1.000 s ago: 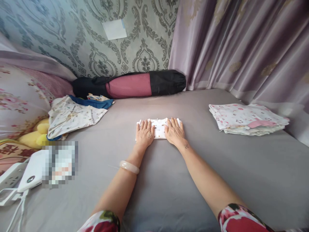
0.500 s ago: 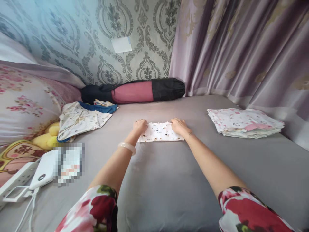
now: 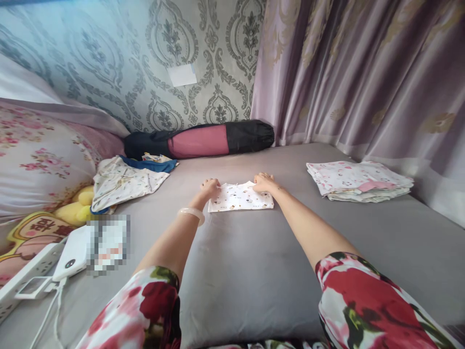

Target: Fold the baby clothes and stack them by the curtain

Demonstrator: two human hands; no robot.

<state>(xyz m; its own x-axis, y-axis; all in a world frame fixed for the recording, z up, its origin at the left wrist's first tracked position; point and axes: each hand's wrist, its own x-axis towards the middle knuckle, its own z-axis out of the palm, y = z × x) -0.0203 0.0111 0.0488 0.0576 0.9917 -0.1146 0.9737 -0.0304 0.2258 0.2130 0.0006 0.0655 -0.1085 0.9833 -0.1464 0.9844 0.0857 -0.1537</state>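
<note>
A small white shirt (image 3: 240,198) with a scattered print lies folded into a flat rectangle on the grey bed sheet (image 3: 247,271), its neckline edge facing away from me. My left hand (image 3: 209,188) is closed on its far left corner, fingers bent and partly hidden from view. At the far right corner, my right hand (image 3: 264,182) grips the cloth with thumb and fingers together. A pale bangle (image 3: 192,214) sits on my left wrist.
Folded printed clothes (image 3: 358,180) are stacked at the right. Loose garments (image 3: 127,184) lie at the left, near a floral pillow (image 3: 43,150). A power strip (image 3: 32,271) and white power bank (image 3: 74,252) sit front left. A black and pink roll bag (image 3: 199,140) lies along the wall.
My right hand has shifted slightly inward and away from me, its thumb now over the shirt's corner. The left hand stays at its corner. The view has moved a little.
</note>
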